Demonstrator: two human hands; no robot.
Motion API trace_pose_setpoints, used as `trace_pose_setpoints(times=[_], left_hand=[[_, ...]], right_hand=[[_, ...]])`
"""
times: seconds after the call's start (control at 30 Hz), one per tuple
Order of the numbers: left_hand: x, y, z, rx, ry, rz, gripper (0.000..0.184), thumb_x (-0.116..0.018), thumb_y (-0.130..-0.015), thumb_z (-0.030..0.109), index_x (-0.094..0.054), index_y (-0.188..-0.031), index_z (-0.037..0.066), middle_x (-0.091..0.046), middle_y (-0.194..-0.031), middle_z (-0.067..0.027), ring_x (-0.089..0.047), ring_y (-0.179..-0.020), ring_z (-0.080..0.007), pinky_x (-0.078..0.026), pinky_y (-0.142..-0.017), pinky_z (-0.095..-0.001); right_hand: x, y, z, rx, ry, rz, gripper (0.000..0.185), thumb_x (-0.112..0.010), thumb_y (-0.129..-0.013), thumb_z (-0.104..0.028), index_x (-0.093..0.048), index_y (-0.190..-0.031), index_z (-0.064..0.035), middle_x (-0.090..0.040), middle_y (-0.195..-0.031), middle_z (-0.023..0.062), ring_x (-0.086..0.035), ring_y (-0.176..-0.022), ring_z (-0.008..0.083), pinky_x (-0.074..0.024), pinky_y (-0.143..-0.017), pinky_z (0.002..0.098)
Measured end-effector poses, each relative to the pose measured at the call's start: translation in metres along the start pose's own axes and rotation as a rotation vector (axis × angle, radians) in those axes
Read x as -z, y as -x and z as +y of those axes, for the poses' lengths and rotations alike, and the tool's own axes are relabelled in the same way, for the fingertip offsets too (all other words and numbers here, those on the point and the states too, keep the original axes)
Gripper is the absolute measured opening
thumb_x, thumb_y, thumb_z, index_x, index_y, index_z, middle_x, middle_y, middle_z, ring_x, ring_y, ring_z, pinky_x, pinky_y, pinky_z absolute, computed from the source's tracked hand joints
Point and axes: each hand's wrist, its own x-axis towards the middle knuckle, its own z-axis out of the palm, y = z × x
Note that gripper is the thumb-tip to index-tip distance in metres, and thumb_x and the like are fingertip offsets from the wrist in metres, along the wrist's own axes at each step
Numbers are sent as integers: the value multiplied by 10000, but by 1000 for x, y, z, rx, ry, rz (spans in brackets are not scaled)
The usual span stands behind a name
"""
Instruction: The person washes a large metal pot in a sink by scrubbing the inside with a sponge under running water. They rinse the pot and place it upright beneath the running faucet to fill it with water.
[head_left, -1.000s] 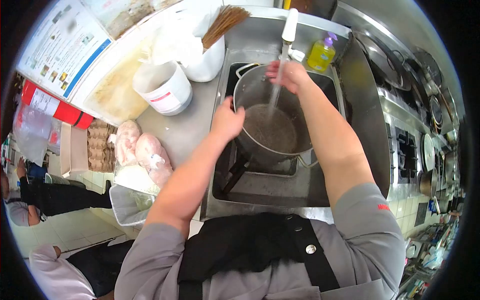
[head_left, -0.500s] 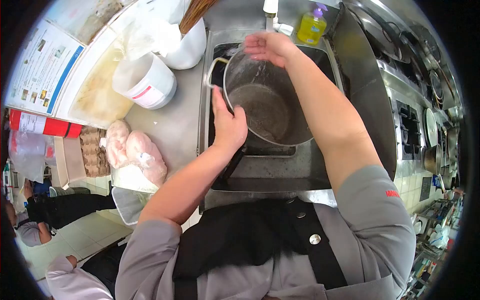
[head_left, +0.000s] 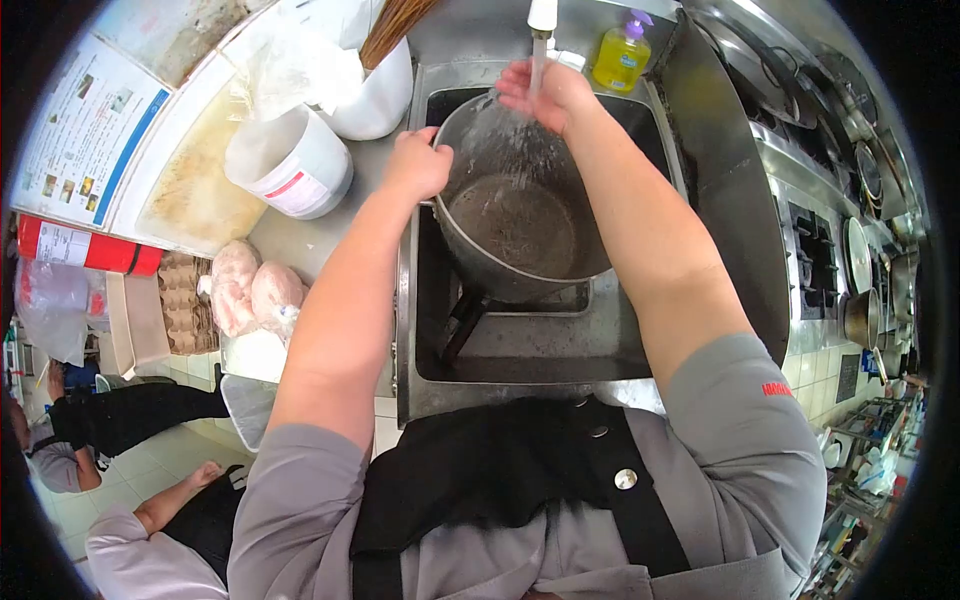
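A large deep metal pot (head_left: pixel 520 225) stands tilted in the sink (head_left: pixel 550 355), its mouth facing me. My left hand (head_left: pixel 418 165) is closed round the pot's left side handle, which it mostly hides. Under the running tap (head_left: pixel 541 15), my right hand (head_left: pixel 545 95) is open, palm in the stream with fingers stretched to the left. Water sprays off it into the pot. Beneath the pot, a black handle (head_left: pixel 463 325) sticks out toward me; what it belongs to is largely hidden.
A yellow soap bottle (head_left: pixel 621 58) stands behind the sink. White buckets (head_left: pixel 290 165) and raw poultry (head_left: pixel 235 285) in plastic are on the left counter. A stove (head_left: pixel 815 250) lies to the right. Two other people (head_left: pixel 150 560) are at the lower left.
My left hand has moved up and left from beside the rim onto the handle. The pot has shifted slightly left and tilted more. My right hand has moved slightly right, under the stream.
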Motion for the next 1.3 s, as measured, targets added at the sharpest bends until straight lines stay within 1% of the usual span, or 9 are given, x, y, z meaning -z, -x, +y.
trace_pose_setpoints(times=[0.37,0.47,0.63,0.73,0.9,1.03,1.17,1.23,1.3], left_hand=[[21,50,18,39,115,26,470,-573,-788,348,-679,-1075,-8,-703,-930,-221,-681,-894,-342,-504,-831,-389],[13,59,14,56,130,50,487,-591,-779,363,-676,-1102,8,-709,-941,-210,-682,-914,-332,-508,-844,-385],[-1,77,4,57,193,121,507,-621,-766,370,-676,-1097,-10,-696,-1011,-232,-659,-994,-367,-499,-905,-398],[0,91,9,29,254,125,481,-645,-773,335,-671,-1091,-25,-672,-1055,-261,-638,-1021,-387,-490,-912,-409],[-5,107,2,48,282,147,485,-672,-784,295,-645,-1143,-31,-651,-1072,-250,-625,-1018,-378,-494,-892,-413],[-9,121,0,14,303,219,445,-700,-791,223,-636,-1153,-28,-652,-1009,-174,-626,-859,-248,-506,-772,-340],[-30,134,-12,-105,327,366,440,-724,-775,191,-638,-1156,-12,-635,-949,-110,-586,-754,-165,-492,-682,-299],[-22,143,-1,28,349,266,477,-729,-745,227,-637,-1156,4,-627,-938,-131,-592,-799,-229,-497,-730,-341],[-21,153,0,29,296,250,514,-747,-712,223,-632,-1167,14,-614,-909,-125,-574,-762,-234,-495,-704,-344]], right_hand=[[17,-14,18,-39,228,95,303,-414,-997,-208,-651,-1032,-22,-667,-1021,130,-656,-956,265,-525,-758,389],[48,-50,36,-24,784,192,299,-454,-957,-186,-691,-932,-6,-688,-946,140,-678,-884,267,-538,-733,418],[99,-47,80,-213,2018,-309,230,-574,-813,-151,-742,-883,-10,-718,-1002,168,-708,-919,261,-560,-779,427],[111,-50,133,-344,2018,-240,371,-505,-874,-246,-711,-1138,-86,-631,-1254,183,-596,-1188,335,-458,-1021,430],[70,-102,212,-132,2169,-371,330,-509,-900,-226,-729,-1107,-94,-650,-1226,177,-613,-1166,332,-453,-1025,458],[2,-50,297,-3,1340,97,322,-525,-867,-244,-725,-1012,-38,-672,-1105,254,-658,-1043,368,-500,-923,478],[7,59,260,-177,1609,-804,359,-545,-877,-271,-697,-1129,-65,-666,-1176,201,-636,-1089,362,-470,-957,488],[87,55,279,-809,1519,-860,395,-579,-856,-241,-671,-1207,-85,-665,-1205,169,-635,-1104,346,-472,-964,468],[115,41,221,-703,1789,-1045,410,-595,-848,-229,-670,-1223,-84,-661,-1224,157,-631,-1120,324,-469,-977,450]])
